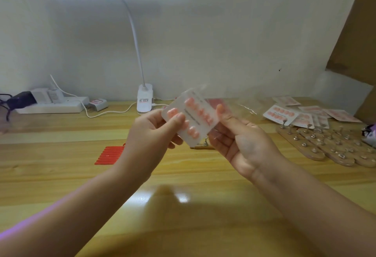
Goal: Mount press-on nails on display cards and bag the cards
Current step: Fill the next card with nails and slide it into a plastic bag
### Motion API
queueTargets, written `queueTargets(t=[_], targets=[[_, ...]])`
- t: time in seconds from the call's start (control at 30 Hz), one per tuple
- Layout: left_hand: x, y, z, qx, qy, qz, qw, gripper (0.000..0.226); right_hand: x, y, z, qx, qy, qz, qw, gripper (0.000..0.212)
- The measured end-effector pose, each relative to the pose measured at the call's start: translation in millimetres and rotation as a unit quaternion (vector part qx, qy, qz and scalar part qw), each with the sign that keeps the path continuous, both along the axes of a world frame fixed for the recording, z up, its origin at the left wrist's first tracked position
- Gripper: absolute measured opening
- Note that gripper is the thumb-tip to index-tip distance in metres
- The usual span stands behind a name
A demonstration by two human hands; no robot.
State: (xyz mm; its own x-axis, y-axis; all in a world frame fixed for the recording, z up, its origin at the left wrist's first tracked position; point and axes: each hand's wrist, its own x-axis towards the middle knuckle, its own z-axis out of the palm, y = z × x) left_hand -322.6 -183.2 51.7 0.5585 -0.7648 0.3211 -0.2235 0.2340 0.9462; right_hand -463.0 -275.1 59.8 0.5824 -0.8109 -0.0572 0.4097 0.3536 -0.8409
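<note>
A white display card (193,114) with two rows of pink press-on nails is held up above the wooden table, tilted, inside a clear plastic bag (213,129). My left hand (154,132) pinches the card's left end between thumb and fingers. My right hand (242,140) holds the right side, thumb on the bag's edge and palm turned up. More pink nail cards (282,114) lie in a loose pile at the right back of the table.
Wooden nail stands with metal pegs (325,146) lie at the right. A red strip set (109,156) lies left of my hands. A clip lamp (144,100), a power strip (50,105) and cables stand along the back wall. Clear bags (250,110) lie behind the card.
</note>
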Motion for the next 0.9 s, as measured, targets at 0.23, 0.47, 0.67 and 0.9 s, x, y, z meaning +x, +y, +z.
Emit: queueTargets(t=[0.23,0.47,0.67,0.9], targets=[[11.7,-4.4,0.6,0.007,0.09,0.041,0.995,0.014,0.4,-5.5,-0.4,0.035,0.003,-0.004,0.999,0.023],[14.1,-6.1,-1.6,0.008,0.131,0.018,0.991,0.008,1.7,-6.3,-2.1,0.049,0.011,-0.005,0.999,0.026],[15.0,-8.4,-7.6,0.001,0.206,-0.048,0.977,0.005,-3.0,-11.0,2.5,0.05,-0.016,-0.021,0.998,0.024],[9.8,-6.6,-10.8,0.001,0.235,-0.115,0.965,0.026,-3.9,-10.1,3.5,0.022,-0.004,-0.028,0.999,0.033]])
